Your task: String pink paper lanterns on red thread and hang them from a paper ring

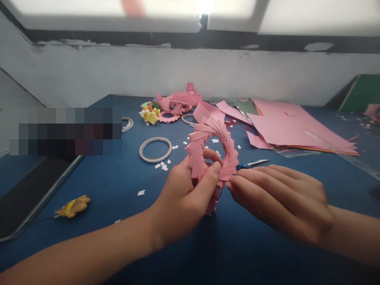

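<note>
A pink folded-paper ring, pleated all the way round, stands upright above the blue table. My left hand is closed on its lower left side, with the thumb across the front. The fingers of my right hand are pinched together at the ring's lower right edge; whether they grip a pleat is partly hidden. Below the ring hangs a thin thread, and another bit of pink pleated paper shows under my left hand. Behind my right fingers lie scissors with blue handles.
Rolls of narrow tape and white paper scraps lie on the table. Pink sheets are stacked at the back right. Pink pleated pieces and a yellow paper flower sit at the back. A yellow tiger-like trinket lies at left.
</note>
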`<action>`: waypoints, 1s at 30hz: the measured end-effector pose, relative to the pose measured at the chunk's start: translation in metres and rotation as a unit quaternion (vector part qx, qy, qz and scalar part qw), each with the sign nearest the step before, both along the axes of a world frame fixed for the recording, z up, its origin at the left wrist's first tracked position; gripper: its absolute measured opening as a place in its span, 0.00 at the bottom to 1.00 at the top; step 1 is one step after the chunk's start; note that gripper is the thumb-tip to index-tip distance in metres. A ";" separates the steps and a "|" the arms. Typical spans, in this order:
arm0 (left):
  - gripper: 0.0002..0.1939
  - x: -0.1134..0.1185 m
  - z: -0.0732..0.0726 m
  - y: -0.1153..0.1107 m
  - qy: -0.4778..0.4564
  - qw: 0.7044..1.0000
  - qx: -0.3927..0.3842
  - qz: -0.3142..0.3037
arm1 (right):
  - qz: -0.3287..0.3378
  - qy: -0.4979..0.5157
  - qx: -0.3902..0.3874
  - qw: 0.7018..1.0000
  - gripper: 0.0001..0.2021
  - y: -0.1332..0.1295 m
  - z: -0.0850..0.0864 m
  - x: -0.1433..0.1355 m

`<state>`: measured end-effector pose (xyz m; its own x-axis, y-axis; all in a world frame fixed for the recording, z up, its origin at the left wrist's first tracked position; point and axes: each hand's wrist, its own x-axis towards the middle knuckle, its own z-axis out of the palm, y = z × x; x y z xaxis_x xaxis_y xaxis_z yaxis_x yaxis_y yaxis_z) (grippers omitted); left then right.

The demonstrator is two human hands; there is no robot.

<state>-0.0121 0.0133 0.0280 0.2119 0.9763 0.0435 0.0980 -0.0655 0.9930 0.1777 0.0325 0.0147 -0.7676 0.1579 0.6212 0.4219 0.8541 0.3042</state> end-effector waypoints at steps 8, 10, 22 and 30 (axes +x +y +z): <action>0.05 -0.002 -0.005 -0.005 0.055 0.996 0.042 -0.051 | -0.063 -0.002 0.056 0.996 0.10 -0.020 0.000 -0.005; 0.06 -0.001 -0.007 -0.008 0.061 0.995 0.053 -0.053 | -0.077 -0.006 0.087 0.993 0.09 -0.026 -0.003 -0.006; 0.03 -0.005 0.006 0.001 -0.025 0.999 0.020 0.012 | 0.024 0.058 -0.071 0.995 0.09 -0.004 -0.002 -0.006; 0.06 -0.004 0.003 0.001 -0.061 0.997 0.044 -0.015 | 0.058 0.179 -0.576 0.795 0.04 -0.004 0.001 -0.028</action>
